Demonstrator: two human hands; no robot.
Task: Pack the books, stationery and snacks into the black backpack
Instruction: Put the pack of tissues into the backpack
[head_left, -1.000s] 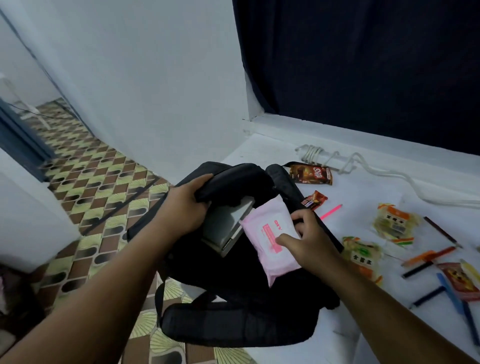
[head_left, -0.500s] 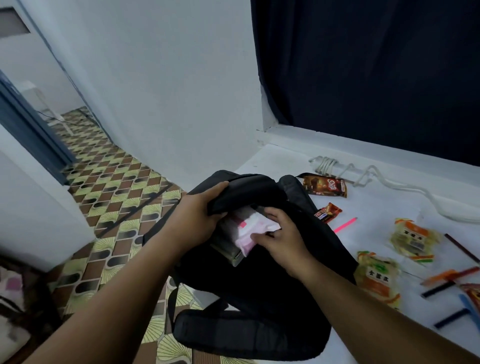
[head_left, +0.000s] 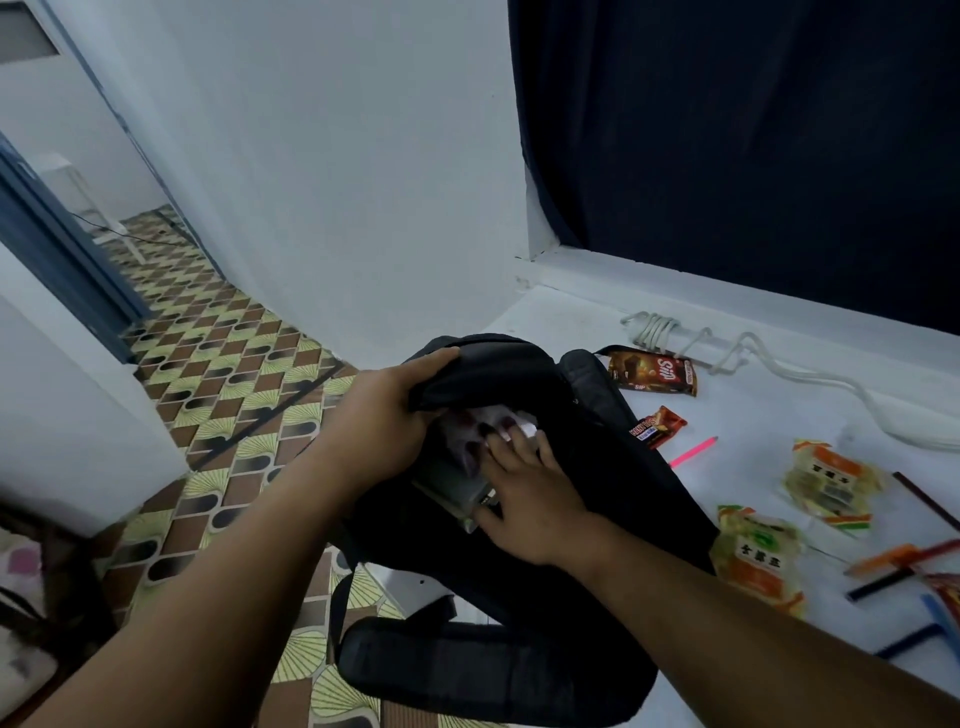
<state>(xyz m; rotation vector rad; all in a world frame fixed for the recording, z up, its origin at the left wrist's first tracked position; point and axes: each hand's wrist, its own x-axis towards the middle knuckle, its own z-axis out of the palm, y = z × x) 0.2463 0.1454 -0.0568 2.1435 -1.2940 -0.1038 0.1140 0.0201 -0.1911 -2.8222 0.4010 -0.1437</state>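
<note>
The black backpack (head_left: 561, 519) lies at the white table's left edge, mouth open toward me. My left hand (head_left: 387, 421) grips the bag's upper flap and holds it up. My right hand (head_left: 524, 493) presses with straight fingers on a pink-and-white packet (head_left: 488, 418), now mostly inside the opening. Under it shows the corner of a grey book (head_left: 457, 493). On the table to the right lie a brown Sip snack (head_left: 652, 373), a small chocolate bar (head_left: 658, 426), a pink pen (head_left: 693, 451) and two orange-green snack packs (head_left: 831, 480) (head_left: 758, 558).
Several pens and pencils (head_left: 898, 564) lie scattered at the right edge. A white coiled cable (head_left: 691, 338) runs along the window sill under a dark curtain (head_left: 753, 145). Patterned tile floor (head_left: 208, 374) drops off left of the table (head_left: 769, 415).
My right hand has pushed the pink packet from above the bag down into the opening, until only a small part shows. My left hand kept its grip on the flap.
</note>
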